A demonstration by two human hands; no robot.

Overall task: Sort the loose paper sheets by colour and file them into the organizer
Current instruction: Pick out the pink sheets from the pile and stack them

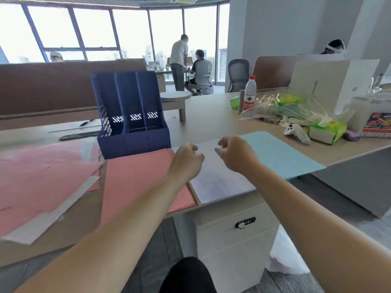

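Table (pixel 211 115): a long pale wooden top that carries the papers, the organizer and some clutter at the far right.
Loose pink sheets (pixel 42 172): spread untidily over the left part of the table, with a couple of white strips lying across them.
Pink stack (pixel 139 178): squared up at the near edge, just in front of the organizer and beside the white stack.
Blue sheet (pixel 279 153): lies flat to the right of the white stack, its near corner overhanging the table edge.
White stack (pixel 220 182): sits between the pink stack and the blue sheet, directly under both hands.
Organizer (pixel 131 123): a dark blue upright file holder with three slots, standing behind the pink stack; no paper shows in the slots.
Arms: both bare forearms reach forward from the lower corners and converge over the white stack.
Left hand (pixel 187 158): knuckles up, over the stack's left far corner, close to the pink stack's edge.
Right hand (pixel 234 154): just beside the left hand, at the stack's far edge.
Fingers: the left fingers (pixel 191 147) and the right fingers (pixel 224 142) are curled inward towards each other; the view is blurred, so I cannot tell whether they pinch a white sheet or only hover above it.
Water bottle (pixel 250 93): upright, far right, well apart from the hands.
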